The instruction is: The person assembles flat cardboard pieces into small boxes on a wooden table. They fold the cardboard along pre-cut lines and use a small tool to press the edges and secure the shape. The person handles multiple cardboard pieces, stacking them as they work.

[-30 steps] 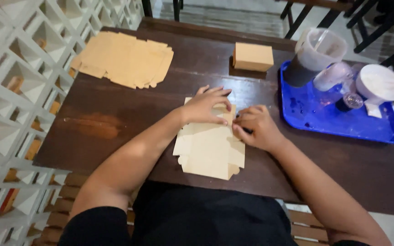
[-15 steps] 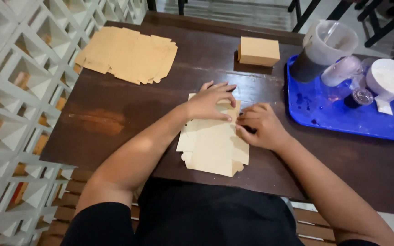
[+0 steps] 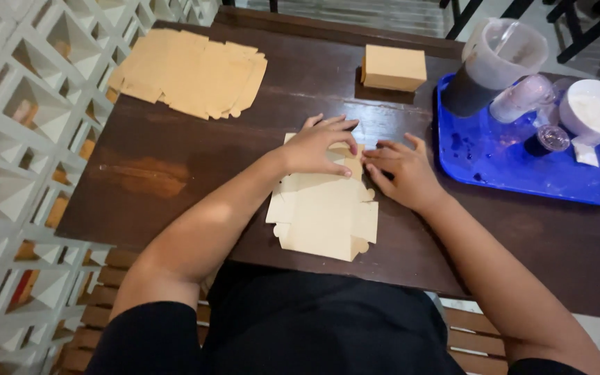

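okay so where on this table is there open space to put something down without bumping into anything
The dark wooden table is bare left of the flat tan cardboard cutout, below the stack of flat tan cardboard sheets. Another bare strip lies in front of the blue plastic tray. The tray itself is crowded. The left hand and right hand cover the cutout's far end.

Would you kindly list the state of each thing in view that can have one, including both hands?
Flat cardboard blank: unfolded, lying flat at the table's near edge.
Left hand: open, palm down, pressing the blank's far end.
Right hand: open, fingers on the blank's far right corner.
Stack of blanks: flat, unfolded, far left.
Folded box: assembled, closed.
Plastic jug: upright, open-topped, on the blue tray.
White bowl: upright on the tray.
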